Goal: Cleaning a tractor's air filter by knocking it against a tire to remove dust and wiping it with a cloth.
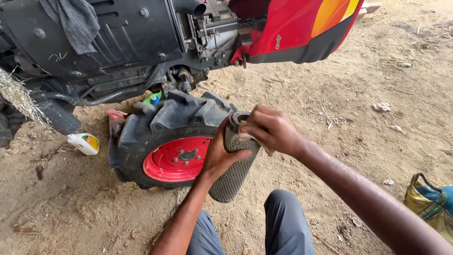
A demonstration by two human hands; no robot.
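Grey-trousered knees (pixel 283 222) are seen at six o'clock above the dirt floor (pixel 330 94). A mesh-covered cylindrical filter (pixel 233 177) is held upright just beside the red-rimmed wheel (pixel 174 158), at its three o'clock. Its side is gripped by the left hand (pixel 219 153). A pale rag (pixel 247 138) is pinched in the right hand (pixel 273 130) and pressed against the filter's open top. A white bottle (pixel 84 143) lies at nine o'clock, a bag (pixel 432 203) at four.

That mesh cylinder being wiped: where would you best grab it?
Around the middle of the mesh cylinder, coming from the side, as the left hand does. It stands tilted, its wall is round and even, and the right hand works a cloth at the open top.
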